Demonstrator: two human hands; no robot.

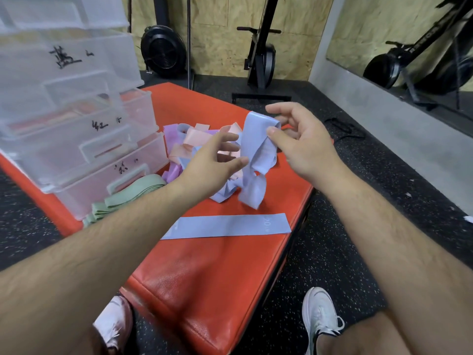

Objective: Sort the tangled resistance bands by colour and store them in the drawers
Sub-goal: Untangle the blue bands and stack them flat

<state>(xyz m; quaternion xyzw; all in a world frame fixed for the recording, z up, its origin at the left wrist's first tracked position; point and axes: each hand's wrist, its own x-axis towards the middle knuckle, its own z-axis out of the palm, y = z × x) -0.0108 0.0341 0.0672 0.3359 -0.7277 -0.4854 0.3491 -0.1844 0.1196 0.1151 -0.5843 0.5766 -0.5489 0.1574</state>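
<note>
blue band [257, 147] in R hand [302, 147], L hand [212, 162] beside

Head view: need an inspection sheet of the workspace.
Surface: orange bench, padded, carries everything.
Job's things: clear drawer unit, some drawers pulled out; tangled pile of pink, purple and blue bands; lifted blue band above it; flat blue band nearer the person; green bands by the lowest drawer.
Clutter: nothing seen.
Hands: right hand pinches the lifted blue band; left hand open beside it.
Cables: black cord on the floor, right of the bench.
Surroundings: speckled floor, exercise machine, mirror.
</note>
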